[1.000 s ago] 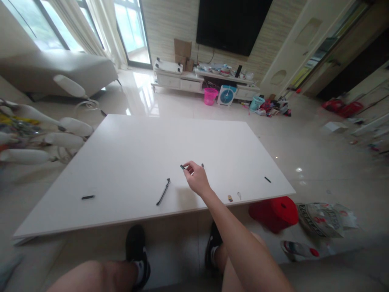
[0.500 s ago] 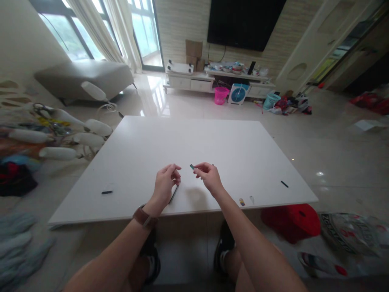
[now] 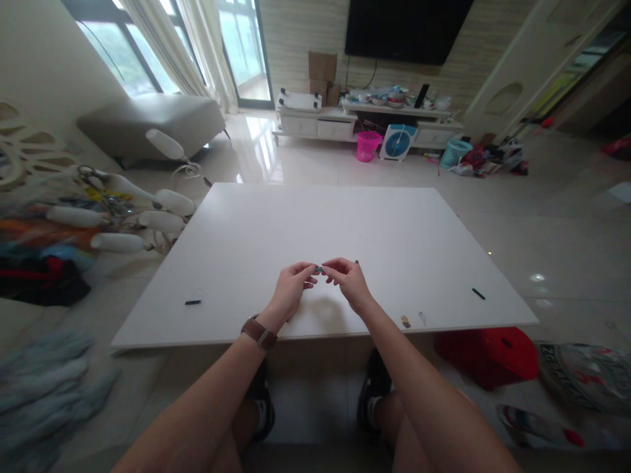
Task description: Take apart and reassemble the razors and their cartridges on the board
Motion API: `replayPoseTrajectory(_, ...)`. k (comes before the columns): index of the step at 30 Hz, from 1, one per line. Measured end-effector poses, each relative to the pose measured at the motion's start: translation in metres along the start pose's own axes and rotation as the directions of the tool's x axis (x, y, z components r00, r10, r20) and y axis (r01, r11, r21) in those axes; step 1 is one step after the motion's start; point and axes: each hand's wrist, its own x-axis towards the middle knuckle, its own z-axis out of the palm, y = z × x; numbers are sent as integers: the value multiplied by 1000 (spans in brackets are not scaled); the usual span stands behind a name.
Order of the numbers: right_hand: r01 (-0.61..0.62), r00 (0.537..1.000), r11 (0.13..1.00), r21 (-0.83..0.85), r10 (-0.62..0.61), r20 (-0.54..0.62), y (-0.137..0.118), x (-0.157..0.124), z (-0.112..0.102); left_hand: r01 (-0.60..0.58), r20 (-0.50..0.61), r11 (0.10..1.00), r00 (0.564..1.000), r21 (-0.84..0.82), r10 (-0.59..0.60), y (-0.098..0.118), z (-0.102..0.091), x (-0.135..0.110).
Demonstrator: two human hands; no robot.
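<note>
Slim green piece is pinched above smooth white tabletop.

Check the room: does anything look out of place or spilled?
A bottle lies on its side on the floor, lower right, instead of upright; a jumbled heap lies beside the blue basket. No spill shows.

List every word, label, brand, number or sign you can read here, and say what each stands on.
"Z": opening letter on the plastic bag; the rest is too blurred to read.
Bottle: label too blurred to read.
Small green handheld item: too small to show any lettering.
Nothing else is legible.
</note>
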Motion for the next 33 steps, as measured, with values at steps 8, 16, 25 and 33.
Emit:
replayPoseTrajectory(8, 264, 962, 892, -367, -269, 37, -5, -16, 2, -29, 7, 1000, 1000, -1, 29, -3, 0, -5)
replayPoseTrajectory(16, 356, 927, 718, -598, -352, 129, -7, -12, -5, -53, 16, 996, 999, 73, 52, -5, 2, 5)
replayPoseTrajectory(25, 364, 922, 777, -514, -377, 83, -6, -12, -3, -54, 4, 997, 999, 54, 54, -5, 3, 3)
replayPoseTrajectory(33, 311, 945, 852, -422, -326, 38, -5, -15, 2, -61, 15, 997, 998, 42, 60, -6, 1, -1)
